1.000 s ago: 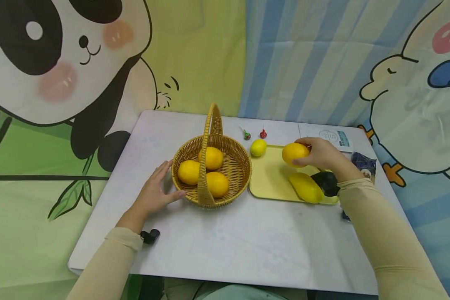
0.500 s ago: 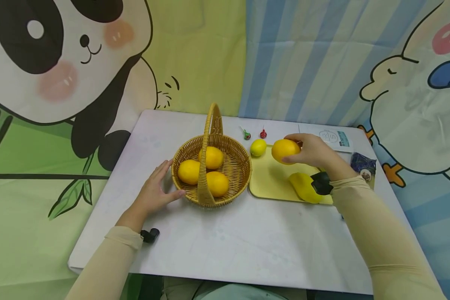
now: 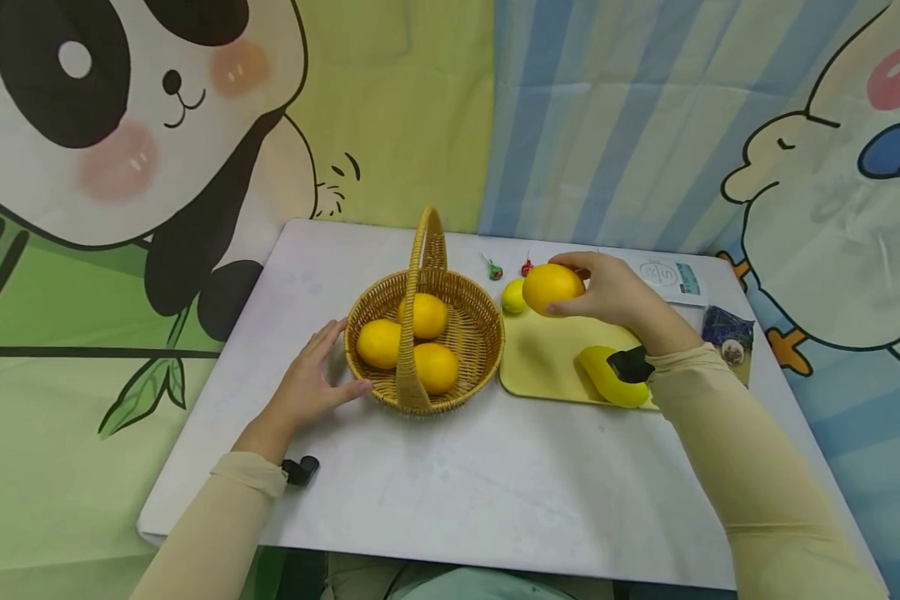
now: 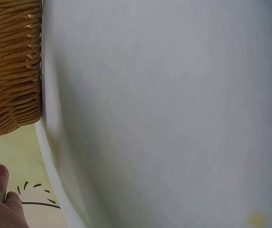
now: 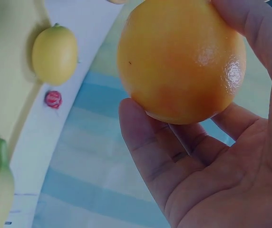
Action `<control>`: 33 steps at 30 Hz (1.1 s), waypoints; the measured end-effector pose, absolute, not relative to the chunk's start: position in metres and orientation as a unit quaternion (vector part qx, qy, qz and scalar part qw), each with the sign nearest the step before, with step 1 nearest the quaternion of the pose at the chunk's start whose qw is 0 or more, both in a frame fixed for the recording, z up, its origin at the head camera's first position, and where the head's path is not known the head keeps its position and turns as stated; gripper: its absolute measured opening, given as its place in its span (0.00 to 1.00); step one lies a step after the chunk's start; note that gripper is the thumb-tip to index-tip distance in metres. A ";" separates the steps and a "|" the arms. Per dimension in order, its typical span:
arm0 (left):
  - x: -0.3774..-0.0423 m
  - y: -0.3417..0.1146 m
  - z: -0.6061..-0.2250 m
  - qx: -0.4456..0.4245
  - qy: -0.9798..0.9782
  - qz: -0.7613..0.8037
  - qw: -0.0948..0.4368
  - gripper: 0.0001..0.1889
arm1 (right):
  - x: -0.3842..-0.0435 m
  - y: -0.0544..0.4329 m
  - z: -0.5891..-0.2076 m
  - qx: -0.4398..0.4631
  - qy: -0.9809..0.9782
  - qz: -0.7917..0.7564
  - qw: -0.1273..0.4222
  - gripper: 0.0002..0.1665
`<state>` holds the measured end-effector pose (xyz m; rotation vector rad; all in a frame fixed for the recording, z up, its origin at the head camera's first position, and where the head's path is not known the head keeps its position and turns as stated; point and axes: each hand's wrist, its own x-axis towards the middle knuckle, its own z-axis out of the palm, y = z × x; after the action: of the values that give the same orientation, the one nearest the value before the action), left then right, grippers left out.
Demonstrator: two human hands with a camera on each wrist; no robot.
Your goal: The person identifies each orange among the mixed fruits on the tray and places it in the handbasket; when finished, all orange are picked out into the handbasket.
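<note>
My right hand (image 3: pixel 607 287) holds an orange (image 3: pixel 552 289) up over the far part of the yellow tray (image 3: pixel 528 375). In the right wrist view, thumb and fingers curve round the orange (image 5: pixel 181 61). My left hand (image 3: pixel 311 375) rests against the left side of a wicker basket (image 3: pixel 480 367), thumb and fingers spread along it. Three more oranges lie in the basket, one of them an orange (image 3: pixel 436 368) near the front. A lemon (image 3: pixel 513 297) sits at the tray's far left corner, partly covered by the held orange. On the tray lies an elongated yellow fruit (image 3: pixel 607 377).
Two lollipops, one green (image 3: pixel 494 270) and one red (image 3: pixel 527 267), lie behind the tray. A white packet (image 3: pixel 671 281) and a dark packet (image 3: pixel 727 329) lie to the right. The basket's tall handle (image 3: pixel 429 242) arches over it. A printed curtain (image 3: pixel 607 125) hangs behind the table.
My right hand has carried the orange leftward and upward across the tray, toward the basket. The left hand stays against the basket.
</note>
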<state>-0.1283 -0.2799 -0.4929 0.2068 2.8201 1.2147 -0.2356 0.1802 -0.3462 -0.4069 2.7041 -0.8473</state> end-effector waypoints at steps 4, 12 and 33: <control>-0.127 -0.280 -0.493 0.066 0.915 0.397 0.034 0.61 | -0.237 0.173 -0.340 -0.152 0.934 -0.296 0.131 0.50; -0.125 -0.281 -0.491 0.062 0.915 0.397 0.037 0.62 | -0.238 0.155 -0.331 -0.173 0.927 -0.306 0.128 0.49; -0.126 -0.280 -0.493 0.053 0.921 0.383 0.039 0.62 | -0.248 0.118 -0.331 -0.239 0.912 -0.315 0.112 0.45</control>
<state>-0.1264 -0.2802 -0.4930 0.1639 2.8256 1.1747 -0.2482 0.1183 -0.3310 -0.7006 2.6765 -0.9252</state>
